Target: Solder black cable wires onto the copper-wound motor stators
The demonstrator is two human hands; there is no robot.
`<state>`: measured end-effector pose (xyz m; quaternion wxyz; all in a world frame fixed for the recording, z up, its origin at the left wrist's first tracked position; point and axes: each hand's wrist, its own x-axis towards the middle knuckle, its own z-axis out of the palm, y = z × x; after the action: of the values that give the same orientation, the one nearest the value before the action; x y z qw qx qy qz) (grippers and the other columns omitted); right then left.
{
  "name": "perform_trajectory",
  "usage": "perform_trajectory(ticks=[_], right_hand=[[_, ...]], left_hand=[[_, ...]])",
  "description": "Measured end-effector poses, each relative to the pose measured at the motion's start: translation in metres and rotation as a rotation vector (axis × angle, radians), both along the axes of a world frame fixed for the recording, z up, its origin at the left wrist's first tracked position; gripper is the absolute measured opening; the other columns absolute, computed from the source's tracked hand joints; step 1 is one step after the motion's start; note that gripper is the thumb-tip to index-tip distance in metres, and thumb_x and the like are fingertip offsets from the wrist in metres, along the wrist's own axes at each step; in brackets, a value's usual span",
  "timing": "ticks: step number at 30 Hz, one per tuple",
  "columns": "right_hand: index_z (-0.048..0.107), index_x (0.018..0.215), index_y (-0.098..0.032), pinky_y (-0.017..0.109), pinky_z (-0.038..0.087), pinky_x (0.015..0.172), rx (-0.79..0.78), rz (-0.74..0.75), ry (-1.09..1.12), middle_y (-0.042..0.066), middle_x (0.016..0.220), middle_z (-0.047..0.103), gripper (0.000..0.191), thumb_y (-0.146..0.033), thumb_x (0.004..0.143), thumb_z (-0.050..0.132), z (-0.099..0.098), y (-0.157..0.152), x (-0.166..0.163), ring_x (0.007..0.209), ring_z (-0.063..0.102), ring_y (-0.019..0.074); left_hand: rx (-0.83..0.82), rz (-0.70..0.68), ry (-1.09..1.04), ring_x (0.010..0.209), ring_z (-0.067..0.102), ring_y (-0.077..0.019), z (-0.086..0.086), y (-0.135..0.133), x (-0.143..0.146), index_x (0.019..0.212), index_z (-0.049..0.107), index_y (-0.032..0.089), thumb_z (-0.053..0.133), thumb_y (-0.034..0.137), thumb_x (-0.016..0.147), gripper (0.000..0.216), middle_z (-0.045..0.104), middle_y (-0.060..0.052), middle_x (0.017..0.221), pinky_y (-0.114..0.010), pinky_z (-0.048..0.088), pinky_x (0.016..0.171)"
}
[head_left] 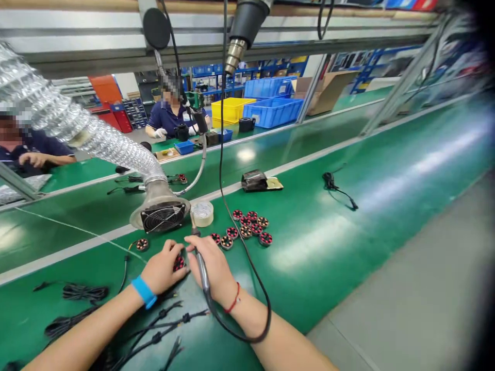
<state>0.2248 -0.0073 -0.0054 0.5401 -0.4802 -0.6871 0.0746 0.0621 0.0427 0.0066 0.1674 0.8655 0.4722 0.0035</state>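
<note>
Two co-workers in dark shirts sit across the assembly line, one (pixel 29 147) towards ten o'clock of the worker's hands, the other, white-gloved (pixel 174 119), near twelve, with a yellow bin (pixel 231 110) and blue bins (pixel 274 112) towards one. On this side, the green workbench (pixel 294 288) gleams under the lights. From where I stand, the left hand (pixel 164 269) is clamped on a red-wound motor stator (pixel 179 263), pinched between thumb and fingers just left of the right hand (pixel 214 265). That right hand is closed round the handle of a soldering iron (pixel 202 270), whose tip points to twelve, away from the held stator and close by a roll of clear tape (pixel 202 213); I can't tell whether they touch. At two o'clock lies a cluster of stators (pixel 245 231), red-wound and copper-coloured. A lone stator (pixel 142 245) sits at ten. The fume extractor fan (pixel 163 217), on its foil duct (pixel 104 141), faces the hands from eleven. Coiled black cables (pixel 85 292) lie towards half past eight, and black leads with bared ends (pixel 157 337) at seven.
</note>
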Motion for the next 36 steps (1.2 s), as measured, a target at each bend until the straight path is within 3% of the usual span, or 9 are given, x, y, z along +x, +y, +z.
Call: perform_trajectory(ticks=[4, 8, 10, 13, 17, 21, 24, 32, 36], right_hand=[[0.062, 0.117, -0.019, 0.039, 0.054, 0.090, -0.066, -0.054, 0.049, 0.010, 0.107, 0.070, 0.033, -0.018, 0.086, 0.050, -0.002, 0.003, 0.013, 0.097, 0.062, 0.0225], [0.058, 0.119, -0.020, 0.040, 0.053, 0.090, -0.140, -0.103, 0.155, 0.008, 0.102, 0.070, 0.030, -0.027, 0.090, 0.050, 0.004, 0.003, 0.029, 0.094, 0.065, 0.0221], [0.057, 0.118, -0.021, 0.037, 0.054, 0.086, -0.162, -0.102, 0.189, 0.005, 0.096, 0.072, 0.028, -0.031, 0.094, 0.048, 0.008, 0.002, 0.034, 0.087, 0.068, 0.0199], [0.054, 0.122, -0.021, 0.030, 0.054, 0.074, -0.212, -0.048, 0.161, 0.003, 0.087, 0.074, 0.030, -0.035, 0.098, 0.044, 0.012, -0.003, 0.037, 0.075, 0.070, 0.0167], [0.058, 0.114, -0.020, 0.030, 0.052, 0.070, -0.305, 0.008, -0.149, 0.004, 0.083, 0.073, 0.024, -0.026, 0.097, 0.043, 0.007, -0.006, 0.034, 0.076, 0.069, 0.0193], [0.062, 0.110, -0.017, 0.035, 0.049, 0.071, -0.319, -0.035, -0.623, 0.009, 0.082, 0.071, 0.022, -0.019, 0.091, 0.050, 0.001, -0.008, 0.028, 0.078, 0.065, 0.0253], [0.064, 0.109, -0.016, 0.036, 0.048, 0.070, -0.307, -0.063, -0.726, 0.010, 0.079, 0.070, 0.023, -0.017, 0.090, 0.051, -0.002, -0.010, 0.020, 0.077, 0.063, 0.0271], [0.052, 0.116, -0.023, 0.029, 0.056, 0.078, -0.330, 0.230, -0.220, 0.002, 0.094, 0.074, 0.028, -0.013, 0.092, 0.043, -0.020, -0.021, -0.007, 0.084, 0.072, 0.0162], [0.052, 0.117, -0.023, 0.036, 0.056, 0.088, -0.294, 0.210, -0.230, 0.006, 0.104, 0.072, 0.042, -0.004, 0.081, 0.042, -0.026, -0.019, -0.004, 0.098, 0.069, 0.0195]], left_hand=[[-0.025, -0.045, -0.154, 0.110, 0.062, -0.0276, -0.012, -0.001, 0.045, 0.134, 0.043, 0.015, 0.056, 0.030, 0.085, 0.052, 0.045, -0.016, 0.133, -0.041, 0.051, 0.097], [-0.127, -0.045, -0.340, 0.120, 0.054, -0.0301, -0.002, -0.002, 0.050, 0.140, 0.035, 0.014, 0.069, 0.025, 0.074, 0.075, 0.042, -0.017, 0.138, -0.046, 0.046, 0.105], [-0.221, 0.100, -0.473, 0.102, 0.059, -0.0228, 0.004, -0.001, 0.037, 0.130, 0.044, 0.014, 0.069, 0.018, 0.070, 0.065, 0.050, -0.014, 0.128, -0.041, 0.050, 0.096], [-0.409, 0.371, -0.631, 0.061, 0.050, -0.0085, 0.010, 0.000, 0.008, 0.102, 0.052, 0.015, 0.056, 0.012, 0.073, 0.030, 0.056, -0.003, 0.092, -0.026, 0.048, 0.062], [-0.521, 0.444, -0.636, 0.045, 0.039, -0.0065, 0.009, -0.004, -0.026, 0.080, 0.050, 0.015, 0.044, 0.009, 0.075, 0.010, 0.042, 0.006, 0.059, -0.020, 0.034, 0.047], [-0.494, 0.392, -0.627, 0.054, 0.047, -0.0086, 0.005, -0.012, -0.038, 0.082, 0.058, 0.014, 0.050, 0.012, 0.077, 0.010, 0.049, 0.004, 0.063, -0.021, 0.038, 0.054], [-0.324, 0.276, -0.554, 0.064, 0.050, -0.0103, 0.002, -0.018, -0.037, 0.084, 0.060, 0.016, 0.049, 0.012, 0.082, 0.011, 0.055, 0.002, 0.074, -0.023, 0.040, 0.063], [-0.268, 0.249, -0.301, 0.067, 0.050, -0.0134, -0.003, -0.027, -0.030, 0.101, 0.062, 0.015, 0.059, 0.018, 0.085, 0.017, 0.052, 0.002, 0.073, -0.026, 0.038, 0.064], [-0.263, 0.217, -0.282, 0.076, 0.055, -0.0162, -0.002, -0.026, -0.030, 0.091, 0.068, 0.015, 0.055, 0.024, 0.090, 0.016, 0.057, -0.003, 0.079, -0.028, 0.041, 0.073]])
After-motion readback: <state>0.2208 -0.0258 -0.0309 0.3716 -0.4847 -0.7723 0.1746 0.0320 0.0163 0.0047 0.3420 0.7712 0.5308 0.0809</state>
